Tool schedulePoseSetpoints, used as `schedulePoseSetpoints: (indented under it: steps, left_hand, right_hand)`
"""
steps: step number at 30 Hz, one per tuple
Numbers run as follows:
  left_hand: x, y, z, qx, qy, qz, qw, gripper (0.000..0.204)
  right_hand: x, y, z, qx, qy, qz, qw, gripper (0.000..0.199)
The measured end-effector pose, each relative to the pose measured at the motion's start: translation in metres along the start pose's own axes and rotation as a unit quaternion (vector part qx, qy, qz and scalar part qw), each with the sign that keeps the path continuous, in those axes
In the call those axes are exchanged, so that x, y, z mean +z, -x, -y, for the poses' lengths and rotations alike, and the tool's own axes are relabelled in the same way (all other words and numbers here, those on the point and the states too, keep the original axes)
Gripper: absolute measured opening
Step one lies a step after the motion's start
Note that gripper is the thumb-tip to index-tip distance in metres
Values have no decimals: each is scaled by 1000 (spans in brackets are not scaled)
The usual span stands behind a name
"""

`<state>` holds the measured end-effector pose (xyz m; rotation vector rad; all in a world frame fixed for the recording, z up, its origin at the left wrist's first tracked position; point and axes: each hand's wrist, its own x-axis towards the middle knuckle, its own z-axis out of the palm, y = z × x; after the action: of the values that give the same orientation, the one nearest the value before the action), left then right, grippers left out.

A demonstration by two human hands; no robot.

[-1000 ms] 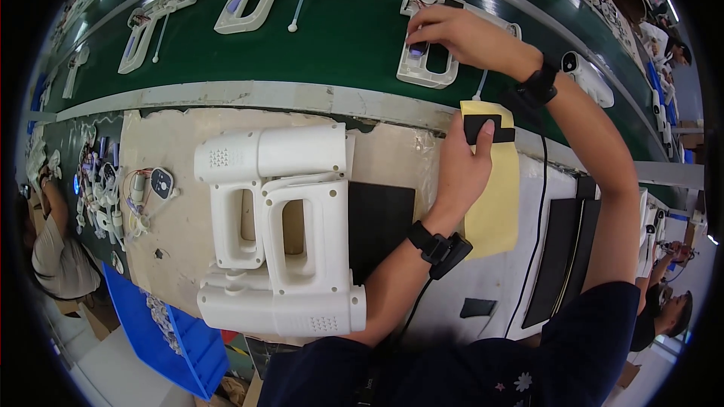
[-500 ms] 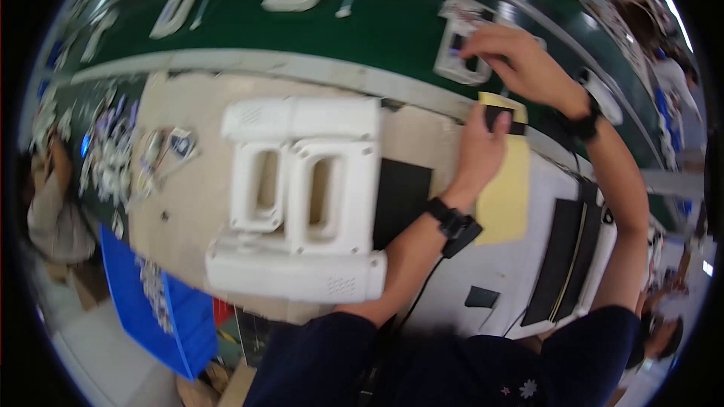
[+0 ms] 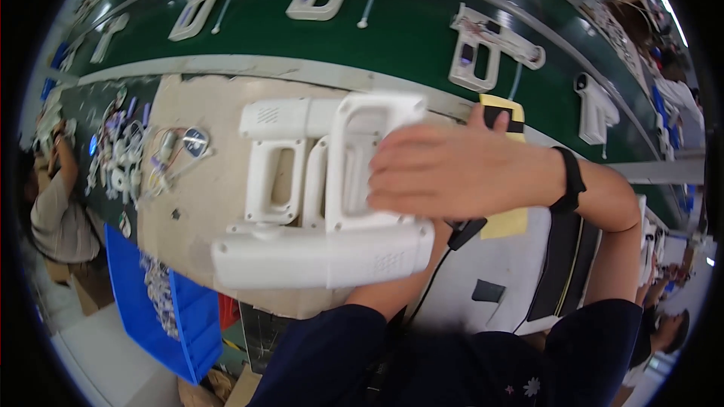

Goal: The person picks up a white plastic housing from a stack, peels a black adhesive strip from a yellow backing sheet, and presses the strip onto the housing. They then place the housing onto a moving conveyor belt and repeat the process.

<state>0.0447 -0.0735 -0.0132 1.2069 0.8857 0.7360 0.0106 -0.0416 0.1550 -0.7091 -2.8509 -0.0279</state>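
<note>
My right hand (image 3: 460, 169) is closed over the right edge of a white plastic handle shell (image 3: 342, 166), which is tilted and a little blurred. More white shells (image 3: 275, 258) lie under and beside it on the workbench. My left hand (image 3: 478, 117) is mostly hidden behind my right forearm. Its visible fingertips hold a yellow backing sheet (image 3: 504, 224) around a black pad (image 3: 495, 115) near the sheet's top end.
Beyond the workbench (image 3: 204, 211) runs a green conveyor (image 3: 415, 34) with several white housings. Wired parts (image 3: 167, 152) and a pile of small parts (image 3: 121, 151) lie at left, above a blue bin (image 3: 200, 324). Another person (image 3: 64, 218) sits at far left.
My right hand has come back from the housing on the conveyor to the white shells, and one shell has shifted right and tilted. My left hand stays at the yellow sheet.
</note>
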Motion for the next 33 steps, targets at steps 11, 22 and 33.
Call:
schedulePoseSetpoints:
  steps: [11,22,33]
  left_hand:
    - [-11,4,22,-41,327,223,918,34]
    - [-24,6,-5,-167,424,307,835,38]
    - [-19,13,-24,-39,-17,314,949,33]
  right_hand:
    - [-23,127,90,564,-205,19,799,28]
    - [-32,194,12,412,-37,65,908,66]
    - [-4,282,-121,535,-16,-7,844,70]
